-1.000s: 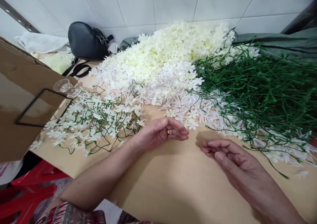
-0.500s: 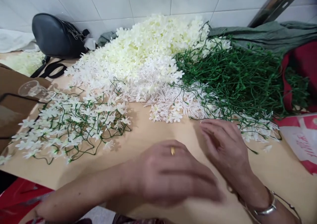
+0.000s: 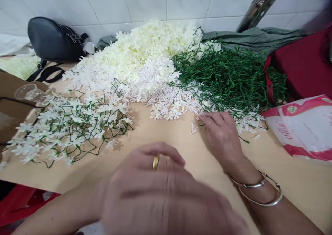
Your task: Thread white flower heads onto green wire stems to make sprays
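My right hand (image 3: 220,138) lies palm down on the tan tabletop (image 3: 160,134), at the near edge of the loose white flower pile (image 3: 145,69). Its fingers are bent and pressed together, the thumb is tucked under, and what they pinch is hidden. A small white flower piece (image 3: 193,127) lies just left of the fingertips. My left hand (image 3: 166,193), with a gold ring, is raised close to the camera and blurred. Only its back shows, and its fingers are smeared. Green wire stems (image 3: 228,79) are heaped behind my right hand.
A bunch of stems with white flowers attached (image 3: 70,124) lies at the left. A clear plastic cup (image 3: 27,92) sits on a cardboard box (image 3: 10,114). A black bag (image 3: 52,39) stands by the tiled wall. At the right are a red-and-white plastic bag (image 3: 301,127) and red cloth (image 3: 301,65).
My right hand has moved forward to the edge of the white pile and bent its fingers. My left hand has lifted off the table toward the camera. The view has swung right.
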Motion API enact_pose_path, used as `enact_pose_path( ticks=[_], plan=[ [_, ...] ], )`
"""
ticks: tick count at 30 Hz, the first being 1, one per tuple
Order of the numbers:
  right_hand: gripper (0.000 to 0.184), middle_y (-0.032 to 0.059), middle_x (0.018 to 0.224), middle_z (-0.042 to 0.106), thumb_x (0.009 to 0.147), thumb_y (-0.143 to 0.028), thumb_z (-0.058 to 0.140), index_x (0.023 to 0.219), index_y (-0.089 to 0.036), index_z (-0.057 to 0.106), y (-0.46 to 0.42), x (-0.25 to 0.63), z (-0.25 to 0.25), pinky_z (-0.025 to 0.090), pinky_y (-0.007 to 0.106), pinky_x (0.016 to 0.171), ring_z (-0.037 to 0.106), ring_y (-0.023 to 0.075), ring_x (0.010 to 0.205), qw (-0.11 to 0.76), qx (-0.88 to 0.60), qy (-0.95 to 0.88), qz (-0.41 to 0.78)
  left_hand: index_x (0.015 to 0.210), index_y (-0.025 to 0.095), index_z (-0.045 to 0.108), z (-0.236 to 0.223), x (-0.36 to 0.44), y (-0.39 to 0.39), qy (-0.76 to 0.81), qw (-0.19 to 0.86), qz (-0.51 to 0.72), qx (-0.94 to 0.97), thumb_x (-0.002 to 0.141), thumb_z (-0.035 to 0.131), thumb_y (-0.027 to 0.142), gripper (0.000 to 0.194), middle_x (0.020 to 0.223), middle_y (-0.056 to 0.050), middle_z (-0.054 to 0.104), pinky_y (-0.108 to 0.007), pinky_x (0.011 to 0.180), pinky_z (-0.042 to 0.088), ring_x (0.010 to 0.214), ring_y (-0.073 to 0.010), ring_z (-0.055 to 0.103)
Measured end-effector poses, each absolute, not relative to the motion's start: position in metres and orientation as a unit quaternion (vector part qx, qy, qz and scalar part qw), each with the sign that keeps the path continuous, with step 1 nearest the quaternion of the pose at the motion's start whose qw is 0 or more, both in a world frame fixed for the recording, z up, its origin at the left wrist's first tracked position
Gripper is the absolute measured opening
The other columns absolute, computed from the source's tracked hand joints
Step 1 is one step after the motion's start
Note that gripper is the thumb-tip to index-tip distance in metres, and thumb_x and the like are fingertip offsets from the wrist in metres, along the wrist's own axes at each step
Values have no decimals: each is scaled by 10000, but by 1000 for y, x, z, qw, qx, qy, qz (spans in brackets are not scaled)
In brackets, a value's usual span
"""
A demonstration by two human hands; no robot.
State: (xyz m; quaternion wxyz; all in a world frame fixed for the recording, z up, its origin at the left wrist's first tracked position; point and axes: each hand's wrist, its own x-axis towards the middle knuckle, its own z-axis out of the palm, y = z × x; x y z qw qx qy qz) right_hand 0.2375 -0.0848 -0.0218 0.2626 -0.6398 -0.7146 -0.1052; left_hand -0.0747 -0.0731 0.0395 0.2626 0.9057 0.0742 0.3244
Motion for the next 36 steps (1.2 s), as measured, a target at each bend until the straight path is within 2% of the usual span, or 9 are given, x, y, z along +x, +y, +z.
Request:
enact_pose_path(
  ticks=[3,7,11,15,18,22,27,31,36],
  plan=[
    [322,135,1113,801,1046,-124,522,1233,-195,774,-88,240,-23,535,489,898,682,316,1010,279,-641,-709,-89,1515,329,599,52,-32,-36,132,278,302,902,969,523,73,608,1132,-18,849,-323,872,656,880,-158,791],
    [373,128,1115,822,1077,-170,484,1331,-242,748,-89,247,-15,517,505,916,712,322,1005,334,-652,-673,-95,1376,191,632,31,-14,-18,175,199,277,923,1029,498,77,389,1119,-77,823,-298,832,633,949,-173,784],
    [335,117,978,823,1096,-257,482,1300,-262,747,-93,247,10,494,515,942,734,339,1028,374,-682,-618,-114,1403,180,598,7,-22,-18,167,167,255,938,1056,475,117,373,1211,-120,789,-347,895,634,1084,-216,765],
    [269,17,735,685,1108,-455,474,1232,-302,656,-100,226,33,501,397,706,653,241,685,456,-703,-531,123,1371,187,620,11,-14,-14,180,262,295,901,1070,542,200,311,1229,-125,765,-345,926,628,1047,-197,743],
    [250,-29,685,598,1081,-516,502,1128,-277,557,-100,200,32,465,334,583,607,206,614,448,-662,-527,291,1379,186,633,20,-2,-13,207,419,314,826,1076,617,361,351,1224,-128,760,-293,848,618,915,-156,725],
    [98,38,817,708,1068,-361,470,1044,-266,475,-96,174,13,409,301,543,637,201,638,403,-646,-603,237,1238,174,736,14,9,-15,266,538,321,732,1038,690,447,342,1166,-129,774,-277,811,592,899,-159,714],
    [14,40,809,719,1076,-255,458,1066,-263,459,-94,171,-5,460,305,594,686,225,696,399,-621,-658,152,1140,185,792,-3,11,-16,288,607,332,662,967,792,463,327,1075,-113,795,-307,827,606,942,-195,743],
    [82,10,768,708,1110,-215,433,1064,-263,481,-91,173,-8,462,325,663,675,212,676,389,-576,-713,97,1198,210,775,-1,11,-17,308,565,386,661,1036,704,438,288,1087,-91,780,-291,863,605,947,-168,740],
    [154,-11,734,680,1111,-170,419,1016,-244,515,-93,172,-15,430,341,695,618,179,600,362,-566,-736,86,1239,206,727,2,6,-7,338,380,456,730,1074,634,283,205,1087,-72,744,-264,819,582,887,-132,684]
  ],
)
